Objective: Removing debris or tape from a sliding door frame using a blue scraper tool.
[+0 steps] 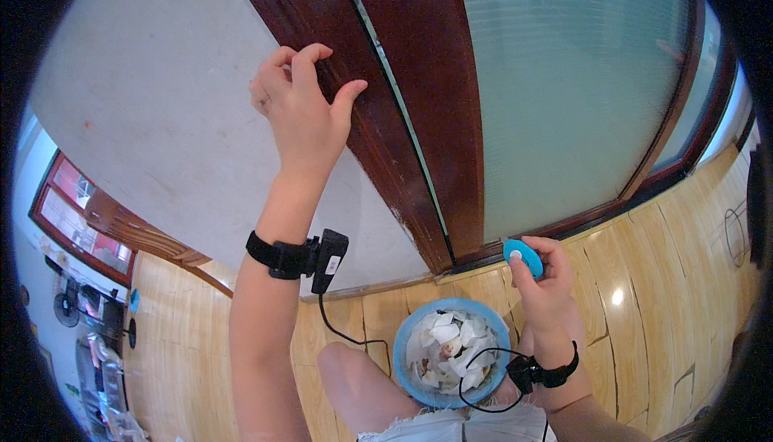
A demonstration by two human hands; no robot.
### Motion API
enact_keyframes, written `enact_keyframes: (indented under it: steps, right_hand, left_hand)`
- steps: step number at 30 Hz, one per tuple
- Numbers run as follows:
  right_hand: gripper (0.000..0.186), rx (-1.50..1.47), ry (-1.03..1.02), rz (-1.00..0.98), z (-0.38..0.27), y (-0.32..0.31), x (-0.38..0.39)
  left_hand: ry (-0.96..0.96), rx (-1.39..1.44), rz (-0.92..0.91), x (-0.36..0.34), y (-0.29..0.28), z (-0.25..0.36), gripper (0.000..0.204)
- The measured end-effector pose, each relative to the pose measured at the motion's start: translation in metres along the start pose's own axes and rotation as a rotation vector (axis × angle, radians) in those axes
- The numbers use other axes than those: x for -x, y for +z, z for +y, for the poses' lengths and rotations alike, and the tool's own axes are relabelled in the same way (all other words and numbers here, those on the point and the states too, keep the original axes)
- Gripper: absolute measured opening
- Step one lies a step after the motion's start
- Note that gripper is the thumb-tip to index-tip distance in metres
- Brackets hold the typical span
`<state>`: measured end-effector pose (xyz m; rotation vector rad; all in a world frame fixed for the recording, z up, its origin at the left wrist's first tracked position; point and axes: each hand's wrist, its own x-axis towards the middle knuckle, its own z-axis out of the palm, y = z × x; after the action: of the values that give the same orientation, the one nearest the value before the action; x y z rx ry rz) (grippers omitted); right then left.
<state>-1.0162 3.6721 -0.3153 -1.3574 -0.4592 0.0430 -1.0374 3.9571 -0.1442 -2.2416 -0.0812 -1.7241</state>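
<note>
My left hand [302,104] is raised against the dark brown wooden door frame [374,144], its fingers bent and the thumb held apart. Nothing shows between those fingers. Lower on the right, my right hand [543,285] grips a small blue oval gadget with a white button [525,258], the thumb resting by the button. A short narrow tip seems to stick out of its upper left end, too small to make out. Between my knees stands a blue-rimmed bin [501,333] filled with crumpled white scraps [451,341].
A ribbed glass panel [580,96] in dark wood stands to the right, with a narrow gap beside the frame. On the left is a pale wall [177,88]. Black cabled devices [326,261] are strapped to my forearms. Wood-look flooring [628,281] lies below.
</note>
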Motion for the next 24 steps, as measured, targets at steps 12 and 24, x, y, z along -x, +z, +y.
enact_keyframes:
  steps: [12, 24]
  right_hand:
    - [0.022, -0.015, -0.043, -0.086, 0.006, 0.043, -0.02]
    - [0.018, 0.049, -0.689, -0.043, -0.044, 0.167, -0.125]
  left_hand:
    - [-0.047, -0.117, 0.231, -0.033, 0.023, -0.01, 0.034]
    - [0.17, 0.105, -0.017, -0.005, -0.001, -0.03, 0.059]
